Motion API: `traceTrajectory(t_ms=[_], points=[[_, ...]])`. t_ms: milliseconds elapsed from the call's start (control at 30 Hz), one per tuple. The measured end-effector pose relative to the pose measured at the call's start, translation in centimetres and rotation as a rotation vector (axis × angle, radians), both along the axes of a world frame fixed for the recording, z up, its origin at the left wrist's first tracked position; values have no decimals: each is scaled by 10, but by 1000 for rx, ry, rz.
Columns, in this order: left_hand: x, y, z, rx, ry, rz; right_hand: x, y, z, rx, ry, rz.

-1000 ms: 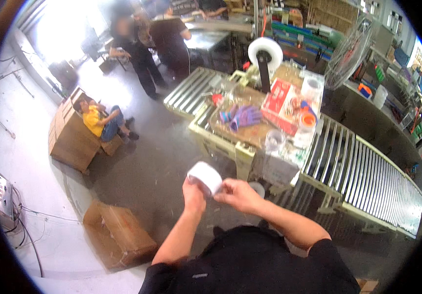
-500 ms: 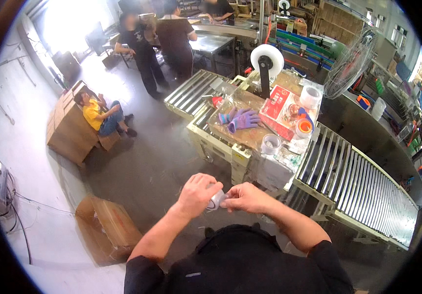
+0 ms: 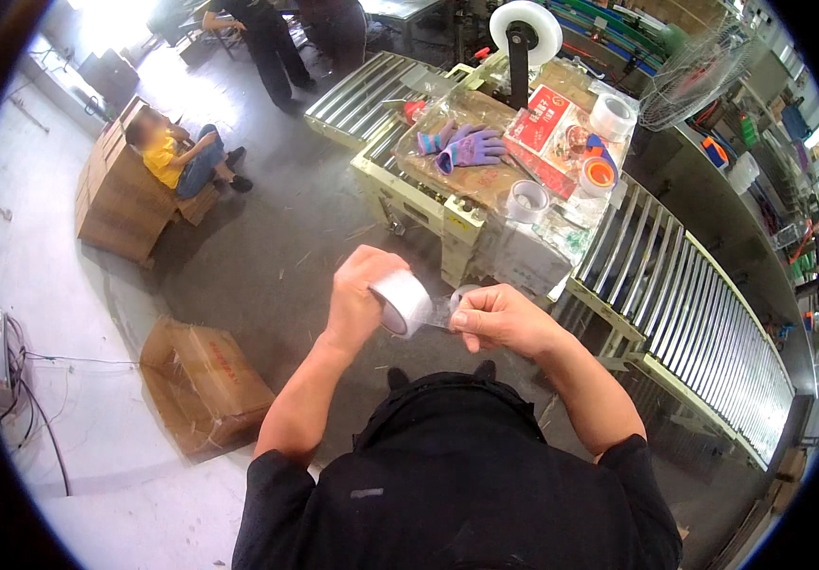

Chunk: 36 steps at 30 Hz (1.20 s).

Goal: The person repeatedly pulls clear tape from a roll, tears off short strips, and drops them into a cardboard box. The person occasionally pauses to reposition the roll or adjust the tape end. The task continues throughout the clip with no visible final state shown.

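My left hand (image 3: 360, 290) is closed round a roll of clear packing tape (image 3: 406, 300), its fingers gripping the ring from the left. A short see-through strip (image 3: 440, 312) runs from the roll to my right hand (image 3: 504, 319), which pinches the loose end between thumb and finger. A curl of tape shows above those fingertips. Both hands are in front of my body, over the floor. Beyond them stands the cluttered work top (image 3: 485, 185), holding purple gloves (image 3: 471, 150), a white tape roll (image 3: 527, 201) and an orange-cored tape roll (image 3: 598, 176).
Roller conveyors (image 3: 685, 313) run along the right and behind the work top. An open cardboard box (image 3: 205, 385) stands on the floor at left. A person in yellow (image 3: 164, 161) sits against stacked cartons (image 3: 110, 204); another person (image 3: 267, 43) stands farther back. A wire fan (image 3: 699, 76) is at right.
Both hands have risen away from my body. The tape roll has turned into fuller view in my left hand, and the strip between the hands now shows. My view has tilted downward.
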State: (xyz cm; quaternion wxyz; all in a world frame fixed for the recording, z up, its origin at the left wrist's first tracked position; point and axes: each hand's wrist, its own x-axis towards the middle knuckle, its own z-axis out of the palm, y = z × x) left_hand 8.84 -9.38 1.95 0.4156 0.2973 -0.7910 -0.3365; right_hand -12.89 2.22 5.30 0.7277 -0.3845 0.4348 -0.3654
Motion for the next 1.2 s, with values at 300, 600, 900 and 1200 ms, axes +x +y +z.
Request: traceTrajectory(t_ms=[300, 600, 900, 1200], points=[[36, -21, -30, 684, 528, 85, -4, 18, -22, 71, -33, -23], [39, -26, -66, 1031, 791, 236, 2, 23, -23, 72, -25, -71], [60, -41, -75, 1425, 891, 249, -2, 33, -33, 78, 68, -74], [65, -50, -87, 1687, 1306, 74, 1, 35, -32, 13, 220, -89]])
